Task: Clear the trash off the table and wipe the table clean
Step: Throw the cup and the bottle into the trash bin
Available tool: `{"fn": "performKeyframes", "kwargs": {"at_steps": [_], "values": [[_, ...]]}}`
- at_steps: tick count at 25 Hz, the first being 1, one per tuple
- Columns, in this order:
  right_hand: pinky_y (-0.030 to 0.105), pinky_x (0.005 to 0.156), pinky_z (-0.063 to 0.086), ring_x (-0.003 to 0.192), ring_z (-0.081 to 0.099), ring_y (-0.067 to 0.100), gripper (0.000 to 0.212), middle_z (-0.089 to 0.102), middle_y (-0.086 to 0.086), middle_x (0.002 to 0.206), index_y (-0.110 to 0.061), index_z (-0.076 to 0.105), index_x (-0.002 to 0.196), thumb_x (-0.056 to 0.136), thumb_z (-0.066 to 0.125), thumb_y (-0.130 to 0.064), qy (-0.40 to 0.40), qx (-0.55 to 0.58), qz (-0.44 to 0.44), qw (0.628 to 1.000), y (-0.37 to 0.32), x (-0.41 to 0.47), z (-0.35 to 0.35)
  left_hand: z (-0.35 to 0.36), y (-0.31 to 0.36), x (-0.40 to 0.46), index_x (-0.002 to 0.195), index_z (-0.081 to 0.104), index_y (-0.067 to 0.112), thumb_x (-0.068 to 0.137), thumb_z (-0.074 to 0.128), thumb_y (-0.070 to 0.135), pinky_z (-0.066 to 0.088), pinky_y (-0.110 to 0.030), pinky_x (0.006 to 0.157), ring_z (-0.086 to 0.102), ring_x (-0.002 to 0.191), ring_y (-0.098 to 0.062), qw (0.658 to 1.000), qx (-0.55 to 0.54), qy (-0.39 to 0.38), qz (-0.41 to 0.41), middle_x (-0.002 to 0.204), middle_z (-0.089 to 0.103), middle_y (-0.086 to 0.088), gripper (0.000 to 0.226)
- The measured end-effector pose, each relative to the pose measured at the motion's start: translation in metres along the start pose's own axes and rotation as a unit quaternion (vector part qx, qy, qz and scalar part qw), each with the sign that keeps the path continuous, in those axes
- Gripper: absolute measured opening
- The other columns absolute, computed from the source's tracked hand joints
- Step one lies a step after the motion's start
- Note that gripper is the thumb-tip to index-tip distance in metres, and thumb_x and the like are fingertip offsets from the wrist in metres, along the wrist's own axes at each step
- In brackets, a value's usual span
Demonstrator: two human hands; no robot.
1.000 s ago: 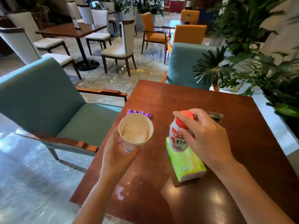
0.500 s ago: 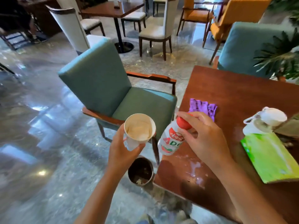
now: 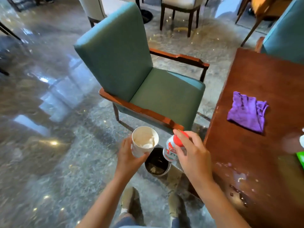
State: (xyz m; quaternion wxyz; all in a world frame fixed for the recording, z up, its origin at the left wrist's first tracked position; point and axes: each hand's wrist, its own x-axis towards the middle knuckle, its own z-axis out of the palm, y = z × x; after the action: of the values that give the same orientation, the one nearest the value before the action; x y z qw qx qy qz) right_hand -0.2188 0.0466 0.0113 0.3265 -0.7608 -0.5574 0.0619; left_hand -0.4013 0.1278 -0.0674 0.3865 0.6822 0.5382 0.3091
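Note:
My left hand [image 3: 127, 156] grips a white paper cup [image 3: 144, 141] with crumpled tissue inside, held above the floor. My right hand [image 3: 190, 155] grips a small white bottle [image 3: 171, 153] with a red cap, tilted beside the cup. Both hang just over a small dark bin [image 3: 157, 164] on the floor, off the table's left edge. The brown wooden table [image 3: 263, 145] is at the right, with a purple cloth [image 3: 246, 112] lying on it and a whitish spill [image 3: 236, 175] near its front corner.
A teal armchair [image 3: 148, 76] with wooden arms stands just beyond the bin. A green tissue pack [image 3: 301, 157] shows at the right edge of the table. My two shoes [image 3: 130, 201] are on the glossy stone floor. More chairs stand farther back.
My view has swung left and down from the table toward the floor. Both hands carried the cup and bottle off the table edge, over the bin.

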Motion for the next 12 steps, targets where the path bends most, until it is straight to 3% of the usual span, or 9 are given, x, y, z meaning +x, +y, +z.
{"fn": "performKeyframes", "kwargs": {"at_steps": [5,7,12], "values": [[0.036,0.066,0.059,0.088,0.066,0.025,0.049,0.065,0.006,0.107,-0.021,0.067,0.113,0.068,0.079,-0.005,0.056,-0.06,0.087,0.993,-0.012,-0.014,0.085,0.008,-0.074,0.05,0.121,0.052,0.015,0.061,0.078,0.032,0.05,-0.049,0.088,0.049,0.109,-0.015,0.994,-0.014,-0.107,0.01,0.112,0.05,0.009,0.068],[0.035,0.065,0.058,0.087,0.066,0.024,0.05,0.066,0.006,0.107,-0.019,0.068,0.112,0.066,0.079,-0.001,0.069,-0.056,0.137,0.987,-0.002,-0.017,0.122,0.02,-0.105,0.069,0.124,0.05,0.021,0.062,0.082,0.03,0.051,-0.045,0.089,0.048,0.11,-0.012,0.99,-0.01,-0.138,0.008,0.114,0.048,0.013,0.071],[0.04,0.068,0.058,0.091,0.066,0.026,0.046,0.064,0.007,0.11,-0.018,0.068,0.112,0.07,0.078,0.0,0.032,-0.01,0.258,0.965,0.062,-0.03,0.228,0.08,-0.199,0.098,0.13,0.049,0.019,0.063,0.085,0.024,0.048,-0.038,0.092,0.051,0.114,-0.018,0.981,0.016,-0.19,-0.035,0.121,0.054,0.001,0.076]]}}
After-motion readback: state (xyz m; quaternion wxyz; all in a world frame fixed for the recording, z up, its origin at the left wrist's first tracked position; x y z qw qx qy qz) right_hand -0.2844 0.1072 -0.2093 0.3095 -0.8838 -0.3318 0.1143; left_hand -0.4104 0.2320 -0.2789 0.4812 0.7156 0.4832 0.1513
